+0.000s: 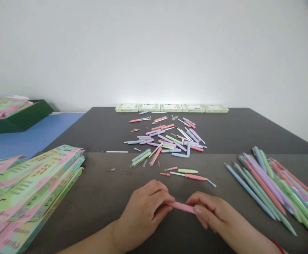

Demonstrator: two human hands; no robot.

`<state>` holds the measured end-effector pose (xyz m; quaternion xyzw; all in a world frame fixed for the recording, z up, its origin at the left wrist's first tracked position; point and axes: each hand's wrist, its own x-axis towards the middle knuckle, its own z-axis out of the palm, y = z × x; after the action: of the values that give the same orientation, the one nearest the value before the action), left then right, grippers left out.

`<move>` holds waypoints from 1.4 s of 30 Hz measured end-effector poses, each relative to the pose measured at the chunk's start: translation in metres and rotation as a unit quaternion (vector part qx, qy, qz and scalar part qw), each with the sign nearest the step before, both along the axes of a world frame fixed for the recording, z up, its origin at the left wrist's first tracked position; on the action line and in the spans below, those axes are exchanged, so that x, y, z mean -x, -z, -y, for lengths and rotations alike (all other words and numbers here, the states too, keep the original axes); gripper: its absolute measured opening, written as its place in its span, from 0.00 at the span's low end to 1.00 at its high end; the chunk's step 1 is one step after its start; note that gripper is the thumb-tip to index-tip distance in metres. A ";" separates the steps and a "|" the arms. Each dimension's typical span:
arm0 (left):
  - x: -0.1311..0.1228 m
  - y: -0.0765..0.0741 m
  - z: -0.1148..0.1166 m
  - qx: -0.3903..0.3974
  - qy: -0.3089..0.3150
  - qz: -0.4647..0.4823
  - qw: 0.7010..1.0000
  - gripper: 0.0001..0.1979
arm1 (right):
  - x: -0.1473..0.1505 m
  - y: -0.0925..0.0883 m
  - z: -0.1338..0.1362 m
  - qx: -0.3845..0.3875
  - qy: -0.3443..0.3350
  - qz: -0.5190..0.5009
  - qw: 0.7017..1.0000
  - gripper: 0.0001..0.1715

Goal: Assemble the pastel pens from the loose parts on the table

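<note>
Between my two hands, low over the near part of the dark table (95,197), is a pink pen (182,206). My left hand (147,208) pinches its left end and my right hand (213,211) grips its right end; the fingers hide both ends. Just beyond my hands lie a red pen barrel (194,176) with a white refill (177,173), a light green pen part (187,171), a small blue piece (211,182) and a small red piece (164,174).
Loose pastel pen parts (167,141) spread over the table's middle. Assembled pens (265,187) lie in a pile at right. Printed cartons (32,197) are stacked at left, near a green tray (18,114) on a blue surface (61,123). Several pale green boxes (171,108) line the far edge.
</note>
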<state>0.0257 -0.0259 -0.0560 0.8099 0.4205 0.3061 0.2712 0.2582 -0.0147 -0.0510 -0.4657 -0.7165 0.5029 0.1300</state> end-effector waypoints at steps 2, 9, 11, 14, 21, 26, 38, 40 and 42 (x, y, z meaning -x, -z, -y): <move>0.000 0.000 -0.001 -0.002 -0.003 0.000 1.000 0.07 | 0.000 0.000 0.000 -0.030 0.008 0.014 0.999 0.06; 0.000 0.000 -0.001 -0.007 -0.006 0.003 1.000 0.06 | 0.000 0.000 0.001 -0.046 0.003 0.017 0.999 0.09; 0.000 0.000 -0.001 -0.010 -0.005 0.001 1.000 0.06 | 0.000 0.001 0.002 -0.048 0.008 0.021 0.999 0.12; 0.000 0.000 -0.001 -0.019 -0.001 -0.004 1.000 0.07 | 0.000 0.001 0.002 -0.016 -0.002 -0.003 1.000 0.22; 0.000 -0.001 0.001 -0.032 0.006 -0.010 0.999 0.07 | 0.000 0.003 0.002 0.013 0.011 0.004 1.000 0.23; 0.000 -0.001 0.001 -0.032 0.007 -0.024 0.999 0.06 | -0.002 0.007 0.003 -0.023 -0.016 0.006 1.000 0.29; -0.002 0.002 0.000 0.005 0.014 -0.066 0.998 0.06 | -0.006 0.009 -0.004 -0.209 -0.068 0.067 0.973 0.11; -0.002 0.002 0.000 0.007 0.016 -0.067 0.998 0.06 | -0.005 0.010 -0.004 -0.212 -0.056 0.066 0.973 0.11; -0.002 0.000 -0.001 0.008 0.011 -0.064 0.998 0.07 | -0.005 0.010 -0.004 -0.204 -0.023 0.070 0.976 0.08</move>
<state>0.0274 -0.0251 -0.0565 0.8302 0.4309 0.2472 0.2531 0.2629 -0.0104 -0.0608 -0.4463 -0.8221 0.3150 0.1603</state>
